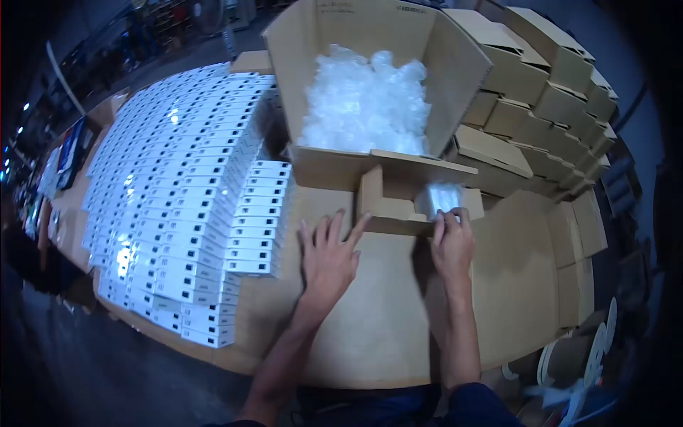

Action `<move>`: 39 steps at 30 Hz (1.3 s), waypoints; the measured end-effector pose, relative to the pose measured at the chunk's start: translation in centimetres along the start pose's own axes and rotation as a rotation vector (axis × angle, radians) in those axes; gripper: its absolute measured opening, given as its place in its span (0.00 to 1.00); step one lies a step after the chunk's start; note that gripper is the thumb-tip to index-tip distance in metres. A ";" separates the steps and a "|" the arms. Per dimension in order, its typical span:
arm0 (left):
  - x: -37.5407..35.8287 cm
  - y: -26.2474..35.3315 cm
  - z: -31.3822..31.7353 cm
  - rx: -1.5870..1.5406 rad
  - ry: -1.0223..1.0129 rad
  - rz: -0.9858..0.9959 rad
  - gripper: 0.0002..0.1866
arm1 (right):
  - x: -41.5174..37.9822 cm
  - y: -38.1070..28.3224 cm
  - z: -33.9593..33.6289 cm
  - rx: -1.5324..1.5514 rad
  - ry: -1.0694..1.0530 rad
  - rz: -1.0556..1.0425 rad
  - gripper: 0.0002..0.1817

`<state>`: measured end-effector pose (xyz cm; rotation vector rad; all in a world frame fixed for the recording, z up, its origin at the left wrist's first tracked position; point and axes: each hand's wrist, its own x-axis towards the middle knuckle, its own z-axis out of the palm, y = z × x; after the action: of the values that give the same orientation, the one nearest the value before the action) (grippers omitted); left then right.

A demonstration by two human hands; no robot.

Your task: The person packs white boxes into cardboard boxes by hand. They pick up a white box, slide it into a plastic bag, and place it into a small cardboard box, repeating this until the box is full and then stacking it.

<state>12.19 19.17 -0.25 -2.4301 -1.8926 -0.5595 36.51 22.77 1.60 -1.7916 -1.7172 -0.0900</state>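
Observation:
A small open cardboard box (393, 225) lies on the table in front of me. My left hand (329, 250) is open, fingers spread, with the index fingertip close to the box's left front corner. At the box's right end, my right hand (453, 245) has its fingers closed at the lower edge of a shiny clear-wrapped packet (442, 196). The packet is tilted at the box opening; its contents cannot be made out. Behind stands a large open carton (306, 78) holding a heap of clear plastic wrap (366, 103).
Many stacked white boxes (192, 171) with small dark squares fill the left side. Several brown cartons (562, 107) are piled at the back right. A cardboard sheet (512, 285) covers the table's right part. White-rimmed spools (569, 363) stand below its right edge.

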 end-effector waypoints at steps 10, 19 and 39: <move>-6.2 -2.3 -2.6 -0.414 0.237 -0.036 0.21 | -6.8 -7.0 0.3 0.520 0.061 -0.204 0.15; -11.4 -5.7 -5.2 -0.337 0.421 -0.061 0.17 | -7.1 -16.4 5.0 0.656 -0.306 -0.685 0.21; -14.0 -7.3 -5.2 -0.191 0.475 -0.291 0.22 | -7.3 -18.7 6.4 0.385 -0.593 -0.760 0.40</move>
<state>1.06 6.83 -0.92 -1.8744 -2.0484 -1.2513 15.94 18.29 0.48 -0.8508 -2.5438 0.4642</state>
